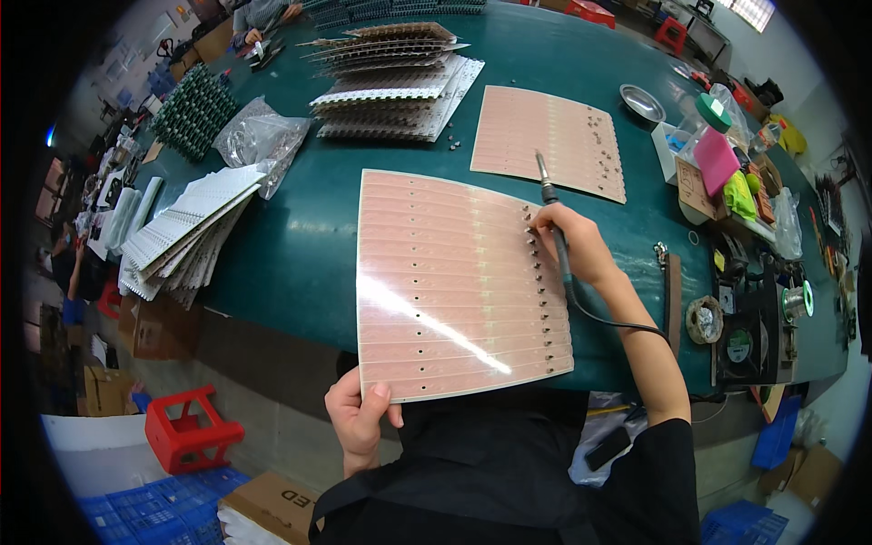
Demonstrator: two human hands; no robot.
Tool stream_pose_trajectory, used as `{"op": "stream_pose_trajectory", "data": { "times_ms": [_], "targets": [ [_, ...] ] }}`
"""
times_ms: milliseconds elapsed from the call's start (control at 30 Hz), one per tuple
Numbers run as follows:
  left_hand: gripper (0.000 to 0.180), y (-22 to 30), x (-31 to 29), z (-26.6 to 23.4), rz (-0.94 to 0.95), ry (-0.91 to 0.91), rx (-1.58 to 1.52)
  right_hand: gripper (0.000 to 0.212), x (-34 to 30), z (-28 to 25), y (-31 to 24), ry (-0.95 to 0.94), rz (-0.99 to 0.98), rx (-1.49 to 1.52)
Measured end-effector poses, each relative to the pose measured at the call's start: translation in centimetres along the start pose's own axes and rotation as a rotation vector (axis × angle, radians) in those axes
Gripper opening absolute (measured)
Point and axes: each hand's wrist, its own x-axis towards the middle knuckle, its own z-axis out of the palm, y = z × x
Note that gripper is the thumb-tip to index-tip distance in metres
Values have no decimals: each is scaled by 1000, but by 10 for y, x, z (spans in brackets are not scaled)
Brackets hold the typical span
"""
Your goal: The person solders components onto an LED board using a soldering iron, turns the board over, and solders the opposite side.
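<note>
A large pinkish circuit board panel [445, 272] tilts in front of me, split into long strips, with a row of small metal parts down its right side and a row of dark holes at left. My left hand [361, 413] grips its lower left corner, thumb on top. In my right hand [579, 241] is a soldering iron [548, 186], its tip pointing away from me, over a second panel [536, 136] that lies flat on the table. Small metal parts are scattered on that second panel's right side. The iron's dark cable runs down past my right wrist.
Stacked panels [400, 86] stand at the back, and more fanned panels [186, 232] lie at left by a plastic bag [263, 141]. A metal dish [643, 104], a solder spool [797, 300] and a cluttered box [727, 182] sit at right. A red stool [191, 427] stands lower left.
</note>
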Motion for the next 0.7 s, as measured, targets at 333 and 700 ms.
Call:
{"op": "stream_pose_trajectory", "data": {
  "times_ms": [333,700],
  "targets": [
    [29,4,2,9,-7,20,53,23,10,5,9,83,94,145],
    [28,6,0,5,40,-9,43,18,20,-1,4,-152,38,11]
  ]
}}
